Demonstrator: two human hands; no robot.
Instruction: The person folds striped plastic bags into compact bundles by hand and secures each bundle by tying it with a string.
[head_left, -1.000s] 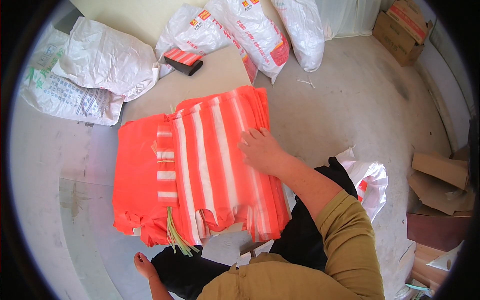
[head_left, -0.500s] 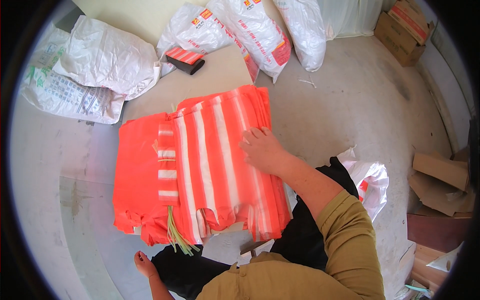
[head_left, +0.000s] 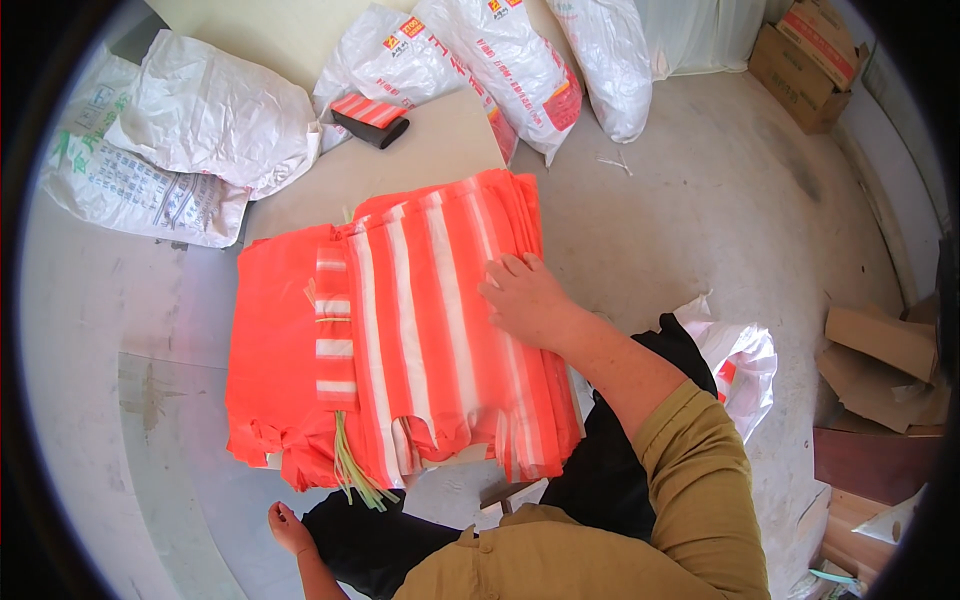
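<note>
A stack of red-and-white striped plastic bags (head_left: 405, 300) lies before me, its lower edge cut into handle shapes. My right hand (head_left: 530, 305) rests on the upper right of this stack, fingers slightly bent and apart on the top bag. Beside it on the left is a pile of plain red plastic bags (head_left: 275, 340). Between the two runs a narrow folded striped strip (head_left: 335, 347), with a bundle of pale green ties (head_left: 352, 465) below it. Low beside my left knee, away from the bags, is my left hand (head_left: 290, 528), its fingers curled; their inner side is hidden.
A beige board (head_left: 430, 150) lies under the bags, carrying a small red-striped and black item (head_left: 369, 120) near its far edge. White sacks (head_left: 215, 115) lie far left, and filled plastic sacks (head_left: 500, 70) stand behind. Cardboard boxes (head_left: 800, 75) and flattened cardboard (head_left: 880, 355) are at right.
</note>
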